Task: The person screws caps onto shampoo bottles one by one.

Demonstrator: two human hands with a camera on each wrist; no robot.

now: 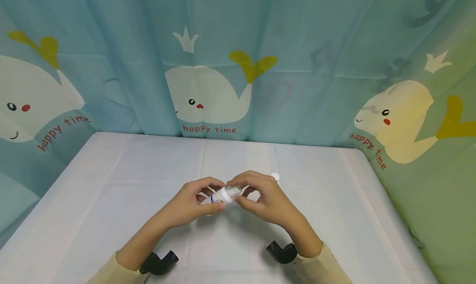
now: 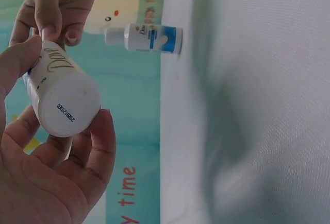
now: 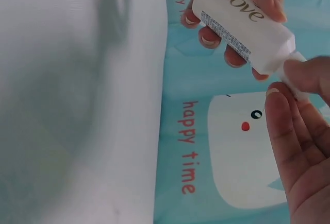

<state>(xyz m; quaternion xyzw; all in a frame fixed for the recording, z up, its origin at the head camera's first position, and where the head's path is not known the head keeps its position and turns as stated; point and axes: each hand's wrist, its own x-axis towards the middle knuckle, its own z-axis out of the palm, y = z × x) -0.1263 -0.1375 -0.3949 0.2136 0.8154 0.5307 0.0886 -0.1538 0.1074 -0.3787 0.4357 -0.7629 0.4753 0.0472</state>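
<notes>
A small white Dove bottle (image 1: 219,196) is held tilted above the table. My left hand (image 1: 189,203) grips its body, fingers wrapped round it. The right hand (image 1: 265,197) pinches its whitish cap (image 1: 234,191) between thumb and fingers. In the left wrist view the flat base of the Dove bottle (image 2: 71,108) faces the camera, with small printed digits. Gold lettering and a printed block show on the Dove bottle (image 3: 240,26) in the right wrist view. The right fingers partly cover the cap there.
A second Dove bottle (image 2: 154,38), white and blue with a white cap, stands on the white table (image 1: 148,164). In the head view the right hand hides most of it. A whale-print curtain (image 1: 212,94) hangs behind the table. Black devices (image 1: 161,263) sit at both wrists.
</notes>
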